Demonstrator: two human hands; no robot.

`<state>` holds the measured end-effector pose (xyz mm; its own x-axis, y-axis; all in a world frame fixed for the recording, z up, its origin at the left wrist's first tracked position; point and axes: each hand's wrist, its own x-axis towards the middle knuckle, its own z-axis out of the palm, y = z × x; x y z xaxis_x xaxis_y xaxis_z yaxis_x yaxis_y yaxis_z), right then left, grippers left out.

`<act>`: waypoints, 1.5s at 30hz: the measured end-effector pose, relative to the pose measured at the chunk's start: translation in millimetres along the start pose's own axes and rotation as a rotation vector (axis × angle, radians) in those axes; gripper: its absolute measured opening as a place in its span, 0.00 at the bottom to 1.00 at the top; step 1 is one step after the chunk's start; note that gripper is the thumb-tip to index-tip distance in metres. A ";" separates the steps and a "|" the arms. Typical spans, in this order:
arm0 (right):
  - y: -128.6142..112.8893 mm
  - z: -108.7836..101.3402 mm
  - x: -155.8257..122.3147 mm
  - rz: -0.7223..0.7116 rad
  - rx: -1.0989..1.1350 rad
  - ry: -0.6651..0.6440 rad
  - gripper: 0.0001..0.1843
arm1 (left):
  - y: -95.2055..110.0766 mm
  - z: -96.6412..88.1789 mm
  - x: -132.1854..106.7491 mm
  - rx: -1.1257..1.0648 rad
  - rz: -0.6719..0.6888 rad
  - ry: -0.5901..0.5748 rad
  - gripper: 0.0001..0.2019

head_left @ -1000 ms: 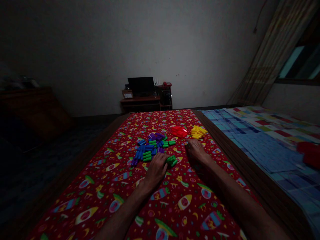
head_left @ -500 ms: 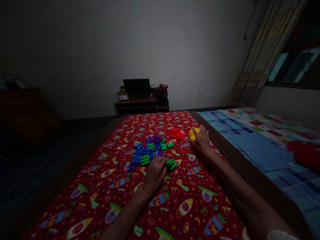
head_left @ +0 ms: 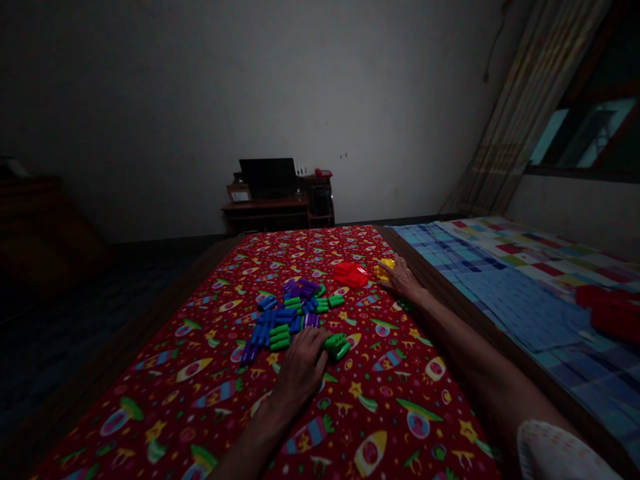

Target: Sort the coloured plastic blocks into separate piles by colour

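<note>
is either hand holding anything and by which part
That cannot be told: the right hand partly covers yellow pieces, the left hand lies beside green pieces; no grip shows.

Dim room, with a bare grey wall (head_left: 400,87) palest near its middle; a low brown desk (head_left: 265,207) stands against it, bearing a dark screen (head_left: 269,177); at right, a long curtain (head_left: 525,113) hangs beside a window (head_left: 583,133); at left, a brown cabinet (head_left: 40,227) rises from a shadowed floor (head_left: 150,273)

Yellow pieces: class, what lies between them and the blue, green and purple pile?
The red pieces lie between them, on the patterned cloth, as the head view shows.
</note>
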<state>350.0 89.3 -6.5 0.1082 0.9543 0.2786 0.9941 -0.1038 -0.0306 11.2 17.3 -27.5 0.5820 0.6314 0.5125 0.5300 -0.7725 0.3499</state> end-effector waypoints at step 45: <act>-68.7 -44.1 -76.3 -0.295 0.264 0.094 0.16 | -56.8 -45.1 -5.7 0.104 -0.073 0.273 0.15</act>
<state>273.4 11.2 16.6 -0.1701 0.9012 0.3986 0.9497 0.2579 -0.1778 -50.0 54.5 -15.0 0.3596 0.6326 0.6859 0.6333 -0.7053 0.3184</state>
